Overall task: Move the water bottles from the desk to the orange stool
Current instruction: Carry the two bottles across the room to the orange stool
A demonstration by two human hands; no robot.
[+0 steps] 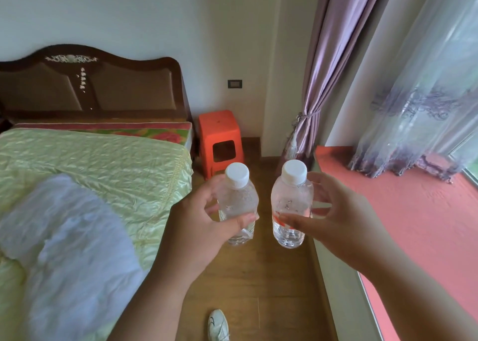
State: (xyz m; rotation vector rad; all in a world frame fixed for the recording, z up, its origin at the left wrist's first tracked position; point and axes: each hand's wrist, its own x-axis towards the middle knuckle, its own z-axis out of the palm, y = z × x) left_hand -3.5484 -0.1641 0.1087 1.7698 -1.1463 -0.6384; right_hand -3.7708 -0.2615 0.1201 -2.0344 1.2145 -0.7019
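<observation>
My left hand (196, 226) grips one clear water bottle (239, 198) with a white cap, held upright over the wooden floor. My right hand (333, 219) grips a second clear water bottle (291, 203), also upright, with a white cap and a red strip on its label. The two bottles hang side by side, a small gap between them. The orange stool (219, 126) stands ahead by the wall, between the bed and the curtain, and nothing sits on its top.
A bed (90, 164) with a green cover and white blanket fills the left. A salmon-coloured window ledge (413, 224) runs along the right under sheer curtains. A tied purple curtain (318, 94) hangs near the stool. A narrow strip of wooden floor (258, 276) leads ahead; my white shoe (218, 325) shows below.
</observation>
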